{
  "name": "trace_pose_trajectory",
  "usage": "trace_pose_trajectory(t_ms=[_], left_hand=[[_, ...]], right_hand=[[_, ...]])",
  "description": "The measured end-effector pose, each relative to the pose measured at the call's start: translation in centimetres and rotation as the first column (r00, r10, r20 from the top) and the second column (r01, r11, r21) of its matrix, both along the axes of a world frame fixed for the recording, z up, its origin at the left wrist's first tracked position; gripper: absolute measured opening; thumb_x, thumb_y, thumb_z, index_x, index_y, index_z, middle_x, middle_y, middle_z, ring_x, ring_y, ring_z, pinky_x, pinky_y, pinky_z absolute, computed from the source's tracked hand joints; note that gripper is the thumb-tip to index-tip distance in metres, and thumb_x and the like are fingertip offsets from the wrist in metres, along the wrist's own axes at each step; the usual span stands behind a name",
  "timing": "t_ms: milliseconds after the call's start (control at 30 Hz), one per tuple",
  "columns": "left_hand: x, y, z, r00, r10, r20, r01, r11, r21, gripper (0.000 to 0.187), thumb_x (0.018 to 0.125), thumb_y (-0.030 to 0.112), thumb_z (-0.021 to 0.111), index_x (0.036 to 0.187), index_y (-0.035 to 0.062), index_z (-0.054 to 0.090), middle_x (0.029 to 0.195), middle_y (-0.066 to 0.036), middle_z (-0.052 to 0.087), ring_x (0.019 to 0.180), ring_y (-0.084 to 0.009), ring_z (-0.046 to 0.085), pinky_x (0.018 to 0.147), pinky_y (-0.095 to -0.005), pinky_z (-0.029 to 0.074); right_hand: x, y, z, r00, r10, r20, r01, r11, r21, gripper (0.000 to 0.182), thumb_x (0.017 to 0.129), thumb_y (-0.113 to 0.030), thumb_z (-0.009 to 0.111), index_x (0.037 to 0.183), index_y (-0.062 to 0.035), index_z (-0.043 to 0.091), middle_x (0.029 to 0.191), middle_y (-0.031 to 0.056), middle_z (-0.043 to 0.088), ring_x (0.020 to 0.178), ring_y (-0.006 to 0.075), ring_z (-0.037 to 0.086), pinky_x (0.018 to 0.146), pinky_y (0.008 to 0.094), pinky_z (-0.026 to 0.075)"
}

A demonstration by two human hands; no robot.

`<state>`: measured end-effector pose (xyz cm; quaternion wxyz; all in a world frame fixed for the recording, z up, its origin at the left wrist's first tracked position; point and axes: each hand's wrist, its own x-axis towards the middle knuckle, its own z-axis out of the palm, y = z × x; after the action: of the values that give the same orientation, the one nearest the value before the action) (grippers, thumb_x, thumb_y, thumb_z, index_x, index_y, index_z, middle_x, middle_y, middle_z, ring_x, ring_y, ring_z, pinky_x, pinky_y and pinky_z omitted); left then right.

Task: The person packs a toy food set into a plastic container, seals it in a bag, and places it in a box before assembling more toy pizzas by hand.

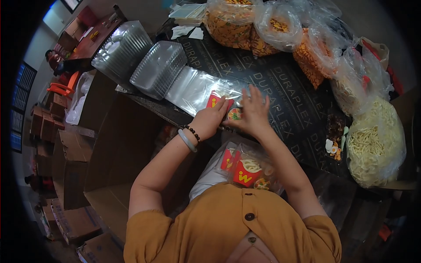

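Observation:
A small red fries carton (214, 100) with a yellow mark lies at the near end of the clear plastic bags (188, 89). The fingers of my left hand (209, 119) are together and pressed onto this carton; its thumb is hidden. Just right of it is a small round toy pizza (234, 114). My right hand (255, 115) is beside the pizza, fingers spread and raised, thumb close to the pizza's lower edge. On my lap rest filled clear packs, one showing a red carton of pale fries (247, 172) and another small pizza (262, 183).
Clear plastic trays (158, 69) are stacked at the left of the black board (245, 65). Bags of orange pieces (230, 26) line the back. A big bag of pale fries (376, 142) stands right, near small loose pieces (334, 149). Cardboard boxes (72, 166) fill the left.

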<state>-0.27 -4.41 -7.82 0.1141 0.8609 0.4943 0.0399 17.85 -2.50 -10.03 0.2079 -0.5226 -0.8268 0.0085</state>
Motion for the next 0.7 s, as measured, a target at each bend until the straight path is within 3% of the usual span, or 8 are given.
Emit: trace_pose_trajectory(t_ms=[100, 167, 200, 267, 300, 367, 633, 700], left_hand=[[-0.2, -0.2, 0.8, 1.0, -0.014, -0.007, 0.013, 1.0, -0.007, 0.075, 0.067, -0.003, 0.059, 0.135, -0.0006, 0.03, 0.141, -0.019, 0.033, 0.085, -0.0331, 0.062, 0.067, -0.0391, 0.052], [0.2, -0.3, 0.6, 0.999, -0.032, -0.019, 0.031, 0.999, -0.032, 0.077, 0.066, -0.003, 0.06, 0.137, 0.0002, 0.028, 0.142, -0.018, 0.032, 0.086, -0.0329, 0.062, 0.067, -0.0387, 0.052], [0.5, -0.2, 0.5, 1.0, -0.023, -0.009, 0.023, 0.999, -0.028, 0.077, 0.066, -0.003, 0.059, 0.137, 0.0003, 0.028, 0.142, -0.018, 0.031, 0.086, -0.0328, 0.062, 0.067, -0.0389, 0.052], [0.9, 0.1, 0.4, 1.0, -0.017, 0.001, 0.017, 1.0, -0.016, 0.077, 0.066, -0.003, 0.059, 0.137, 0.0004, 0.029, 0.143, -0.018, 0.03, 0.086, -0.0328, 0.062, 0.068, -0.0391, 0.052], [1.0, 0.1, 0.4, 0.999, -0.03, 0.029, 0.03, 0.999, 0.013, 0.076, 0.066, -0.003, 0.059, 0.137, 0.0007, 0.03, 0.142, -0.018, 0.031, 0.086, -0.0328, 0.062, 0.068, -0.0393, 0.052], [1.1, -0.3, 0.3, 0.998, -0.039, 0.051, 0.037, 0.999, 0.039, 0.075, 0.067, -0.003, 0.058, 0.136, 0.0009, 0.03, 0.142, -0.018, 0.031, 0.086, -0.0328, 0.062, 0.069, -0.0396, 0.052], [4.5, -3.6, 5.1, 0.963, -0.164, 0.212, 0.187, 0.978, -0.094, 0.072, 0.067, -0.002, 0.058, 0.135, 0.0038, 0.034, 0.139, -0.016, 0.038, 0.096, -0.0348, 0.06, 0.074, -0.0392, 0.051], [4.7, -4.4, 5.3, 0.929, -0.277, 0.246, 0.249, 0.958, 0.138, 0.07, 0.067, -0.002, 0.059, 0.133, 0.0067, 0.039, 0.134, -0.014, 0.045, 0.093, -0.0332, 0.061, 0.071, -0.0369, 0.052]], right_hand=[[5.0, -1.1, 0.8, 0.971, -0.066, -0.231, 0.063, 0.998, -0.023, 0.091, 0.066, -0.039, 0.076, 0.134, 0.005, 0.034, 0.116, 0.0216, 0.05, 0.108, 0.0352, 0.051, 0.088, 0.0518, 0.041], [6.9, -1.9, -0.4, 0.917, -0.287, -0.279, 0.102, 0.842, -0.53, 0.082, 0.075, -0.02, 0.072, 0.137, 0.0063, 0.026, 0.095, 0.0169, 0.06, 0.081, 0.0256, 0.062, 0.068, 0.0356, 0.052], [7.1, -2.3, -0.5, 0.916, -0.294, -0.274, 0.111, 0.84, -0.53, 0.082, 0.075, -0.02, 0.072, 0.137, 0.0063, 0.026, 0.095, 0.0169, 0.06, 0.081, 0.0256, 0.062, 0.068, 0.0356, 0.052], [7.0, -2.5, -0.6, 0.488, -0.623, -0.611, -0.214, 0.593, -0.776, 0.072, 0.079, -0.011, 0.068, 0.136, 0.0066, 0.028, 0.079, 0.01, 0.062, 0.065, 0.017, 0.062, 0.059, 0.0272, 0.053], [7.0, -2.5, -0.7, 0.488, -0.621, -0.613, -0.214, 0.596, -0.774, 0.072, 0.079, -0.011, 0.068, 0.136, 0.0066, 0.028, 0.079, 0.01, 0.062, 0.065, 0.017, 0.062, 0.059, 0.0272, 0.053], [6.5, -2.8, -0.9, 0.256, -0.726, -0.639, -0.425, 0.509, -0.749, 0.052, 0.082, -0.003, 0.063, 0.129, 0.0051, 0.04, 0.08, 0.0071, 0.062, 0.063, 0.0113, 0.061, 0.056, 0.0214, 0.053], [1.6, -2.2, -1.1, 0.075, -0.767, -0.638, -0.685, 0.425, -0.592, 0.033, 0.084, -0.007, 0.061, 0.114, 0.0007, 0.048, 0.094, 0.008, 0.061, 0.08, 0.0151, 0.062, 0.071, 0.0265, 0.054], [1.0, -2.4, -0.4, 0.016, -0.796, -0.605, -0.738, 0.399, -0.545, 0.032, 0.085, -0.007, 0.06, 0.114, -0.0001, 0.049, 0.097, 0.0085, 0.062, 0.085, 0.0167, 0.062, 0.075, 0.0288, 0.053]])
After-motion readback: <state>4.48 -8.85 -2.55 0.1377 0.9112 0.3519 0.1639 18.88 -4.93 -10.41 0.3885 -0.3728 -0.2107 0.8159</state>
